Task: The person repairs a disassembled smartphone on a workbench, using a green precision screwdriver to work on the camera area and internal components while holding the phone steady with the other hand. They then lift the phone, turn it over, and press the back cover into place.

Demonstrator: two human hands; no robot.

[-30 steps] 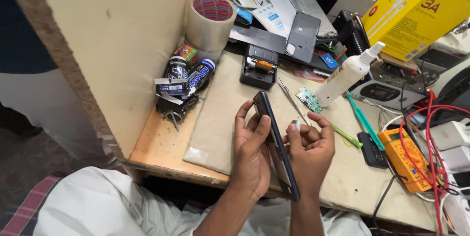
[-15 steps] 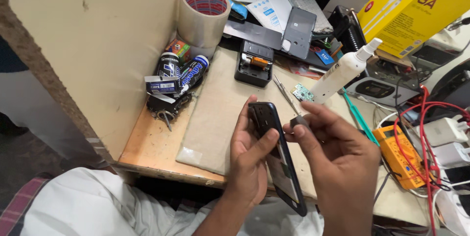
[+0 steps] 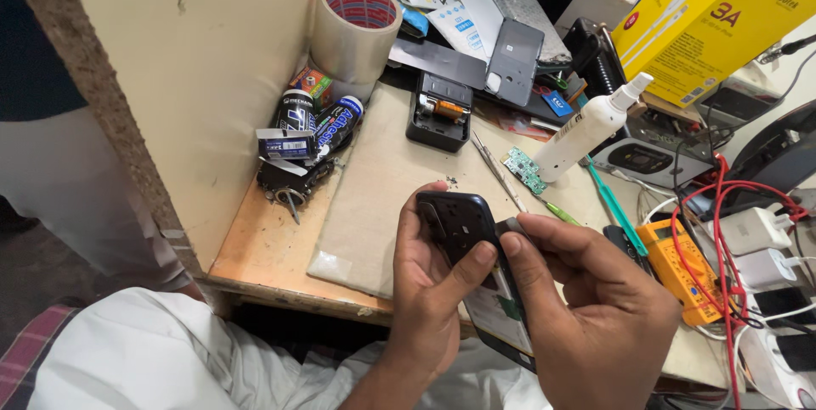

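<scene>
Black slim phone point(image 3: 463, 231): 1, back off.
L hand point(image 3: 433, 291): fingers wrapped round phone.
R hand point(image 3: 595, 308): fingertips pinched on phone's edge.
White spray bottle point(image 3: 591, 127): 1.

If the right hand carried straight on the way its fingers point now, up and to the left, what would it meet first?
The right hand already has its fingertips at the edge of the dark phone held in the left hand, so the phone comes first. Beyond it lies the beige mat, though depth is hard to judge.

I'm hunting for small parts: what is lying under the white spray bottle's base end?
A small green circuit board lies on the beige mat, touching the white spray bottle. Whatever sits beneath the bottle's body stays hidden.
</scene>
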